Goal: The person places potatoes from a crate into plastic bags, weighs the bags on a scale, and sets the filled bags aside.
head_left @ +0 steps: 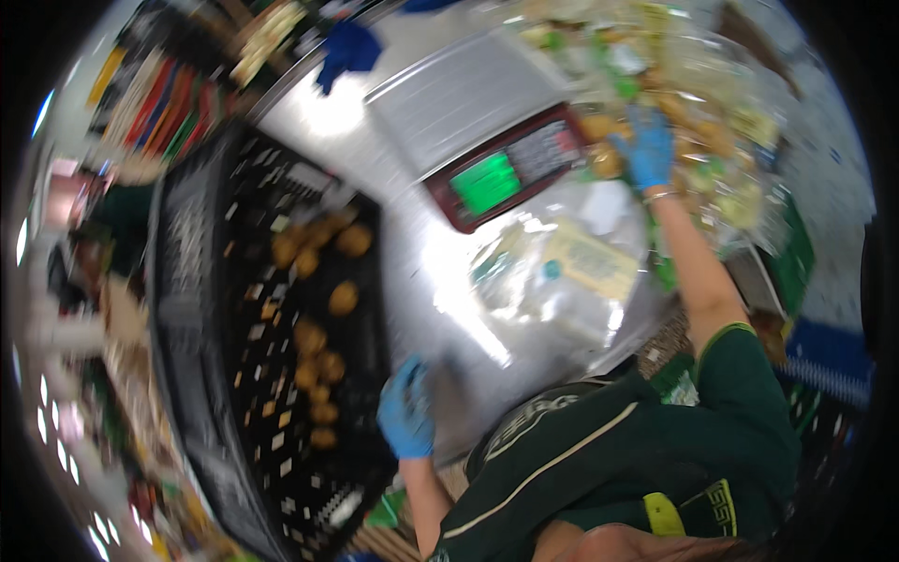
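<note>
My left hand (405,410), in a blue glove, rests on the near edge of a steel table (412,272), right beside a black slatted crate (243,365); its fingers look apart and hold nothing I can see. Several brown potatoes (318,309) lie loose in the crate. My right hand (648,148), also in a blue glove, reaches far out to a pile of clear bags of potatoes (693,103). Its fingers lie on a bagged potato; blur hides whether they grip it.
A weighing scale (496,140) with a steel pan and a green display stands in the middle of the table. A stack of clear plastic bags (562,272) lies in front of it. A blue cloth (346,51) lies at the far edge. Shelves of goods stand at the far left.
</note>
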Motion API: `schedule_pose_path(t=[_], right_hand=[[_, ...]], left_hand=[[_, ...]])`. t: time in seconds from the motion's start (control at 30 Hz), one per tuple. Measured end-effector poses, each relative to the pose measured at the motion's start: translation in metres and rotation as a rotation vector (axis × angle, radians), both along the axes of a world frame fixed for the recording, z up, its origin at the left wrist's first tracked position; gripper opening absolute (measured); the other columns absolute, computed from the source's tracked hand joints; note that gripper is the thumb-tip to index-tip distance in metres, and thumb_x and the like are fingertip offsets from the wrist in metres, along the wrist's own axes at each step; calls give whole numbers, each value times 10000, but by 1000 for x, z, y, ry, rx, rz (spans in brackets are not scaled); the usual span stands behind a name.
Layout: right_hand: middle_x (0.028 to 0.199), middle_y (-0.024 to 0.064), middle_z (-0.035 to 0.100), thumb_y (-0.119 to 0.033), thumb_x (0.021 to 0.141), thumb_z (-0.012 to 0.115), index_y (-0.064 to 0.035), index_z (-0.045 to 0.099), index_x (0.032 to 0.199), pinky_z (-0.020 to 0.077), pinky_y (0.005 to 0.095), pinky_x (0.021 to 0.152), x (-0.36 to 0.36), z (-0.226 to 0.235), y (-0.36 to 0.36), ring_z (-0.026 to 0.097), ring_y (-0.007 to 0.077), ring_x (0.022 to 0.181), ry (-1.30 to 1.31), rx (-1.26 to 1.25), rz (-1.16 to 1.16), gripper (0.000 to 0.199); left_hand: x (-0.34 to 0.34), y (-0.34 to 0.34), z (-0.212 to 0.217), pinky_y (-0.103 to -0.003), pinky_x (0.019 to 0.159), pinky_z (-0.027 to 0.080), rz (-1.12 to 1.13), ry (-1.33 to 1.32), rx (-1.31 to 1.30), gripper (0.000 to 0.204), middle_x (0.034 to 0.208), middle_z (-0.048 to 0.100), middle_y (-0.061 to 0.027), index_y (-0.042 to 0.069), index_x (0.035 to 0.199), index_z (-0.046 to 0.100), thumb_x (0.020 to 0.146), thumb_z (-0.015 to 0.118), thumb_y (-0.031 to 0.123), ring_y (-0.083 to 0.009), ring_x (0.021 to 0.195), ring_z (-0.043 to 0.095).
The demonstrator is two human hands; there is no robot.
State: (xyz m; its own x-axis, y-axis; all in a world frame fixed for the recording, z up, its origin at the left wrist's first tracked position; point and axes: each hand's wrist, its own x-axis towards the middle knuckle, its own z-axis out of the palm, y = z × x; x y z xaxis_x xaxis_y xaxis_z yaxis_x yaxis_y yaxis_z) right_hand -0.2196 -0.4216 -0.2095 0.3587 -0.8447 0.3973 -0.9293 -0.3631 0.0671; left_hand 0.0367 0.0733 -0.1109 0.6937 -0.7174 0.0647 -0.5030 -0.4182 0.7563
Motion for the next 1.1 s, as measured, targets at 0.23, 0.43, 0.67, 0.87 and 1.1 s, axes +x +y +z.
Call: schedule_pose_path(t=[0.23, 0.43, 0.67, 0.87, 1.1], right_hand=[[1436, 193, 401, -690, 839, 443, -338, 438, 1396, 316, 587, 1020, 13, -50, -75, 391, 379, 1310, 193, -3, -349, 659], [1324, 206, 534, -510, 899, 519, -105, 472, 1368, 408, 438, 1001, -32, -45, -106, 537, 348, 1185, -231, 191, 133, 621], [1036, 56, 620, -161, 906, 623, -47, 647, 1046, 472, 318, 841, -19, -21, 233, 583, 170, 933, -492, 861, 445, 182], [917, 156, 597, -175, 857, 624, -72, 621, 958, 471, 394, 758, 19, -38, 266, 590, 347, 857, -336, 609, 412, 144], [1057, 96, 610, -69, 820, 682, -30, 619, 1105, 492, 312, 866, 36, 11, 284, 615, 212, 961, -571, 837, 411, 295]], left_hand=[[-20, 27, 7, -366, 814, 511, 150, 1, 180, 248, 1020, 680, -152, 60, 1120, 667, 904, 605, 164, -302, 912, 655], [-24, 108, -41, -315, 813, 505, 482, 271, 34, 241, 971, 689, -124, 20, 1105, 661, 931, 580, 166, -219, 862, 655], [56, 102, -76, -308, 843, 489, 777, 271, -119, 315, 991, 655, -128, -7, 1165, 611, 905, 614, 171, -199, 900, 626], [133, 41, -116, -368, 950, 458, 654, -482, 550, 546, 1246, 517, -195, -13, 1276, 509, 792, 722, 124, -301, 1081, 563], [63, 19, -40, -382, 1040, 390, 278, 152, -106, 685, 1258, 436, -119, 43, 1291, 451, 698, 792, 57, -258, 1185, 460]])
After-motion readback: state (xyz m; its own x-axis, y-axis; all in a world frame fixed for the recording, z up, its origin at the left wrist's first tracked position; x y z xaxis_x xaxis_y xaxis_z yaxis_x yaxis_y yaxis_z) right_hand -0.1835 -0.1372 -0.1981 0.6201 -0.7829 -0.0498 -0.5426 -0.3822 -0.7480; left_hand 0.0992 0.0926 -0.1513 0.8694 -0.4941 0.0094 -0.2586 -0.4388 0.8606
